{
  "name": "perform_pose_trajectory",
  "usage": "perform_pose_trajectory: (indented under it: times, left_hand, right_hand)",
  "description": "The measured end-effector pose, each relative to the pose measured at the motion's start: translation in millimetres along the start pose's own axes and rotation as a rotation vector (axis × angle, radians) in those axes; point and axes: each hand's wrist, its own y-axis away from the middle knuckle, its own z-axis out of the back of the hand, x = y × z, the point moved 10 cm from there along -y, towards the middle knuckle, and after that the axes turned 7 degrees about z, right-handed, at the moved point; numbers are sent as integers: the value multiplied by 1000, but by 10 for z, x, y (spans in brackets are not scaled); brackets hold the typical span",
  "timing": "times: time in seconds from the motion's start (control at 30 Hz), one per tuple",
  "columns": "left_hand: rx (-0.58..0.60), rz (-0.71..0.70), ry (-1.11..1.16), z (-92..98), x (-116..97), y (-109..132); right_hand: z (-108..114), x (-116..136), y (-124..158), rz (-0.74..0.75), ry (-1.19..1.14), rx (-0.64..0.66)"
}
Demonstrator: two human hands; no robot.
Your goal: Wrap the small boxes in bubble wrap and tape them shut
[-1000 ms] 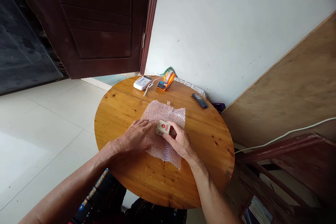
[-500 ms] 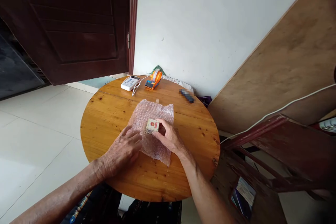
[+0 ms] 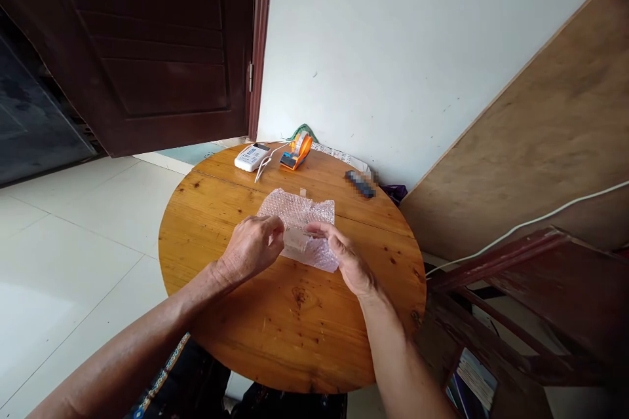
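Note:
A sheet of bubble wrap [image 3: 314,213] lies on the round wooden table [image 3: 295,314], its near edge folded up and over a small box [image 3: 296,238] that shows only faintly through the plastic. My left hand [image 3: 252,249] pinches the folded edge from the left. From the right, my right hand [image 3: 344,255] holds the same fold with fingers closed over the wrap. Both hands rest at the table's middle.
At the table's far edge sit a white device [image 3: 252,156] with a cord, an orange tape dispenser [image 3: 296,152] and a dark small object [image 3: 360,184]. A dark wooden door [image 3: 162,46] stands behind, a plywood board [image 3: 531,137] leans right, and a dark wooden frame [image 3: 521,314] lies beside the table.
The near part of the bubble wrap has been lifted and folded over the small box, which was lying uncovered on top before. Both hands moved onto the folded edge.

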Motion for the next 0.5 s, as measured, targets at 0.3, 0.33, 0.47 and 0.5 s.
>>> perform_pose_trajectory:
  times: [0.3,0.33,0.47,0.5]
  left_hand:
    - [60,45,158,-184,101,-242]
    - [80,60,197,-195,118,-246]
    - [165,94,292,-224,164,-243]
    - [178,97,303,-231,174,-242]
  right_hand:
    - [42,-57,-16,-73,109,-236]
    - [50,-76,-14,-78,103,-256]
    - [44,-121,-12,-90,66,-252]
    - [47,-114,-12,-86,66,-251]
